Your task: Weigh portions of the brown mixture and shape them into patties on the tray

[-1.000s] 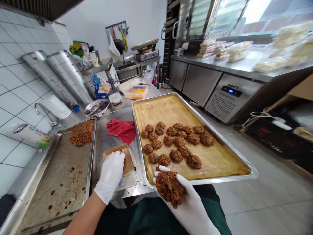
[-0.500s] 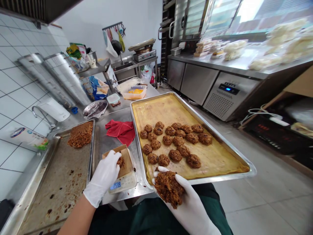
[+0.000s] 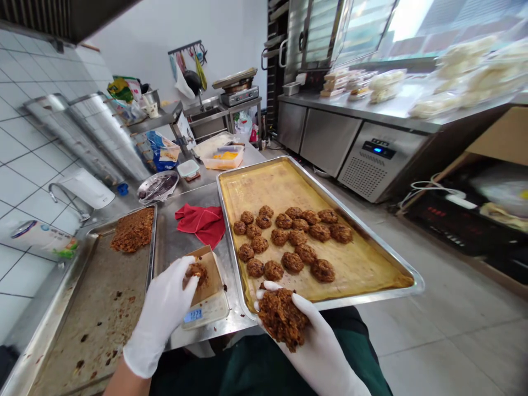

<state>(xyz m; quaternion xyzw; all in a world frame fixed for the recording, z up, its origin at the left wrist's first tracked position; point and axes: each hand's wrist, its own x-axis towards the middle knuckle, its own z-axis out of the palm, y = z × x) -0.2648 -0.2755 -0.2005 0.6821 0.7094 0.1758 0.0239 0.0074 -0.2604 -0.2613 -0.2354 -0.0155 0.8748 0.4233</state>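
Observation:
My left hand point(image 3: 163, 311), in a white glove, pinches a small lump of brown dough point(image 3: 197, 270) just above the cardboard box point(image 3: 210, 280) that sits on a small digital scale point(image 3: 206, 314). My right hand point(image 3: 317, 346), also gloved, cups a large clump of the same dough point(image 3: 281, 318) at the near edge of the lined baking tray point(image 3: 371, 269). Several shaped brown cookies point(image 3: 289, 239) lie in rows on that tray.
A second metal tray point(image 3: 103, 308) at the left carries a heap of dough point(image 3: 132, 231) and crumbs. A red cloth point(image 3: 202, 223) lies between the trays. Behind are a metal bowl point(image 3: 158, 187), plastic containers point(image 3: 225, 157), a faucet point(image 3: 66, 195) and steel counters point(image 3: 371, 110).
My left hand has drawn back from inside the box and lifted a small lump of dough out of it. The scale's display has come into view. My right hand stays put.

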